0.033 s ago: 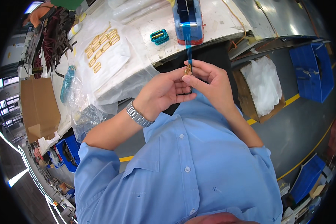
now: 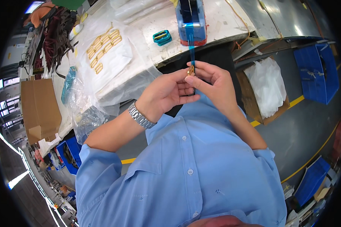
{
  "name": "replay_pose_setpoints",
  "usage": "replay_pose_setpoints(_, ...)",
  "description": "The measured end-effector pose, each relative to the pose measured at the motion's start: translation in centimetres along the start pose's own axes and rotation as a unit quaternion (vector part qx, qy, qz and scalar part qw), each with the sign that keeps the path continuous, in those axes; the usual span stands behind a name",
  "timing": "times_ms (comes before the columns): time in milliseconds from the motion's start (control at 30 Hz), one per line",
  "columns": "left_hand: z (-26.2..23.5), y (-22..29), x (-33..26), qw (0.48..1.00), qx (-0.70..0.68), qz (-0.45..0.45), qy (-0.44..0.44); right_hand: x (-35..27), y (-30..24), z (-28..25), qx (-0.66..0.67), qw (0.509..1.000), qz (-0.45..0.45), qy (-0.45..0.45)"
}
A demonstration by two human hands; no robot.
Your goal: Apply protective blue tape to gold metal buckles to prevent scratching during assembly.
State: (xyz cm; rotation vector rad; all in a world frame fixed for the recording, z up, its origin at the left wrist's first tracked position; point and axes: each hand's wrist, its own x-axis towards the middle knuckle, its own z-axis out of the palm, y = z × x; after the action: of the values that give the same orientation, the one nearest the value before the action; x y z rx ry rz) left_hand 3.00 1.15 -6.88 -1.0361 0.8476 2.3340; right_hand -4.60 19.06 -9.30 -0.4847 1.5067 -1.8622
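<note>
Gold buckle (image 2: pixel 191 70) pinched in the fingertips of left hand (image 2: pixel 165 92) and right hand (image 2: pixel 219 85), worker's side of the tape dispenser (image 2: pixel 191 33). Blue tape (image 2: pixel 191 51) stretches dispenser to fingers; blue-wrapped bundle (image 2: pixel 162 37) sits just left.

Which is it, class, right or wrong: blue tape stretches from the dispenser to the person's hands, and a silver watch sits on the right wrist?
Wrong in one detail: the head view shows the silver watch on the left wrist, not the right. The rest stands.
</note>
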Motion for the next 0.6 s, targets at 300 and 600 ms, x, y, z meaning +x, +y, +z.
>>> replay_pose_setpoints(300, 0.7, -2.2, -2.0, 0.917, 0.297, 0.263, 0.04, 0.1, -0.2, 0.1, 0.01, 0.999, 0.003, 0.052)
replay_pose_setpoints(600, 1.0, -4.4, -0.5, 0.632, 0.448, 0.612, 0.156, -0.3, -0.7, 1.2, 0.054, 0.996, -0.016, 0.069)
